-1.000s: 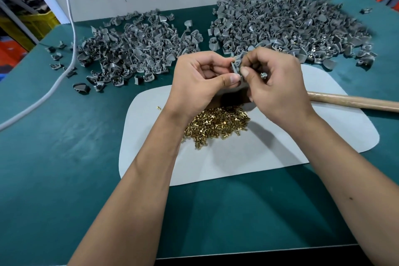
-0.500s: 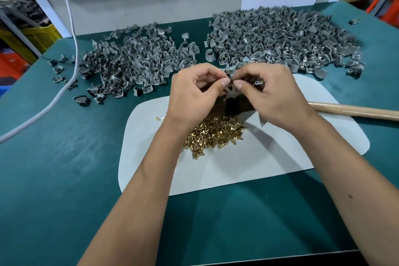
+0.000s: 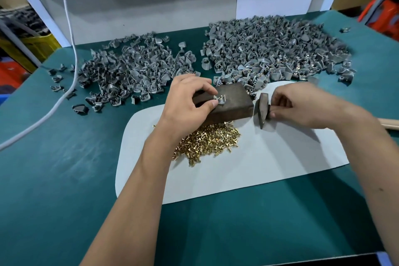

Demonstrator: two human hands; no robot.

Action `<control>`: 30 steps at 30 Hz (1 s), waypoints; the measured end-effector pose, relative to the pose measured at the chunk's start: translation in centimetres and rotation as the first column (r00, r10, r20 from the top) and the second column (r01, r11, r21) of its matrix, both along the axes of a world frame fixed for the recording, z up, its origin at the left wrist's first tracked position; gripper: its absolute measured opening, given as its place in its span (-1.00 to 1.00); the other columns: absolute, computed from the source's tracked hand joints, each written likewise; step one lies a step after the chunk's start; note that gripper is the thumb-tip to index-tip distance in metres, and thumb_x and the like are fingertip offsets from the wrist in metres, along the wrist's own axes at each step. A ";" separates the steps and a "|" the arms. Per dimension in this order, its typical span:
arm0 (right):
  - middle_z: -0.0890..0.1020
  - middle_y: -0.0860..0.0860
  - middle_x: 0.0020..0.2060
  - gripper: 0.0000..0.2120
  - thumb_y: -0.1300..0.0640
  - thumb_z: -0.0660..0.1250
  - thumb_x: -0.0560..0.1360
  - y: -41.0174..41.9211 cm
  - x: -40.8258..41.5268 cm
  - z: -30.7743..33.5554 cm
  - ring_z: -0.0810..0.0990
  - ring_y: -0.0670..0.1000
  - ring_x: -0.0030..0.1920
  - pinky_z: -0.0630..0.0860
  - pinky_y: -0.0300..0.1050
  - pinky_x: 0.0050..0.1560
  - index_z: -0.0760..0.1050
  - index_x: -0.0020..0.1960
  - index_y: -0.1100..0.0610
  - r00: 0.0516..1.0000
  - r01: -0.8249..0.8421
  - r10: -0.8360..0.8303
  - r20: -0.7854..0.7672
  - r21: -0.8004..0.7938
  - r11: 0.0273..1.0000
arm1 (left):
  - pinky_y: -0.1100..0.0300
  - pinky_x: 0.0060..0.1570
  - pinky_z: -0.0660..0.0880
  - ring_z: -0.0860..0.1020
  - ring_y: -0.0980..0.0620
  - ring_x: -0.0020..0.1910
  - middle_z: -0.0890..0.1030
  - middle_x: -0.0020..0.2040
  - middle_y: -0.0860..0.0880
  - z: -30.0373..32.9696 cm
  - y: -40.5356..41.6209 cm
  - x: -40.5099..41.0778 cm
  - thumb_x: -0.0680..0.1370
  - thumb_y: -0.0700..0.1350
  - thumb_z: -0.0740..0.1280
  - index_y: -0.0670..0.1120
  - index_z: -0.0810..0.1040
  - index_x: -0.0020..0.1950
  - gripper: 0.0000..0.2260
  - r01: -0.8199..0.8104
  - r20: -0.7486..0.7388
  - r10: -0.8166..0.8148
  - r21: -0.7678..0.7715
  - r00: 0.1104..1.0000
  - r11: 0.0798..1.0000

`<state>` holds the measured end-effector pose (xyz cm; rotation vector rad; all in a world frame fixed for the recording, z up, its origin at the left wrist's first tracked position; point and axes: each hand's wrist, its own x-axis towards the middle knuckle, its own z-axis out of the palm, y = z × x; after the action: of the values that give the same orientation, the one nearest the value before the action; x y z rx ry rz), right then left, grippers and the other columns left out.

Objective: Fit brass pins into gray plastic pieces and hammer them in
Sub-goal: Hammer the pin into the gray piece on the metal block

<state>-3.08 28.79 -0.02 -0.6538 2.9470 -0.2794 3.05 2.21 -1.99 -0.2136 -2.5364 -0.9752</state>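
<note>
The left hand [image 3: 185,101] pinches the small, light piece [image 3: 219,100] on the block [image 3: 228,103] by its edges, while the right hand [image 3: 302,106] grips the heavy hammer [image 3: 262,110] near its head.

A green-topped table [image 3: 64,179] carries a pale rounded mat [image 3: 248,168] near centre, two heaps of gray plastic pieces [image 3: 133,75] far, and a white cable [image 3: 43,114] left.

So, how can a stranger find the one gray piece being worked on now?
Start at the white mat, then the dark block at its far edge. The gray piece lies alone on top, pinched by the left hand, unlike the heaped ones.
</note>
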 end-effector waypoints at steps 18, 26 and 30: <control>0.64 0.12 -0.25 -0.69 0.03 0.18 0.69 -6.4 3.6 3.3 0.60 0.17 -0.24 0.55 0.12 -0.10 0.47 -0.17 0.12 0.982 -0.041 -0.044 -0.186 -0.430 0.902 | 0.44 0.19 0.46 0.55 0.15 0.31 0.64 0.11 -0.03 -0.2 0.8 -0.3 0.45 -0.27 0.56 -0.13 0.75 -0.12 -0.93 -0.092 0.216 0.004 0.395 0.976 0.914; 0.63 0.19 -0.17 -0.74 -0.02 0.14 0.70 -8.6 4.7 4.3 0.60 0.28 -0.16 0.57 0.15 -0.11 0.53 0.05 0.10 0.965 -0.087 0.034 -0.261 -0.196 0.977 | 0.53 0.02 0.46 0.63 0.09 0.20 0.62 0.25 -0.19 -0.2 0.9 -0.3 0.44 -0.31 0.56 -0.21 0.73 -0.07 -0.90 -0.109 0.214 0.019 0.416 0.977 0.903; 0.57 0.15 -0.29 -0.76 -0.03 0.16 0.69 -8.3 4.8 4.9 0.54 0.25 -0.30 0.51 0.08 -0.26 0.52 0.05 0.09 0.914 -0.130 -0.022 -0.406 -0.344 0.930 | 0.57 0.01 0.41 0.60 0.19 0.19 0.62 0.28 -0.13 -0.3 0.7 -0.3 0.44 -0.25 0.57 -0.14 0.75 -0.07 -0.90 -0.126 0.214 0.043 0.391 0.976 0.912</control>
<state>1.73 20.54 4.87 -0.9409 3.2899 -0.7930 2.71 2.95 -2.29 0.1228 -2.4200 -1.5205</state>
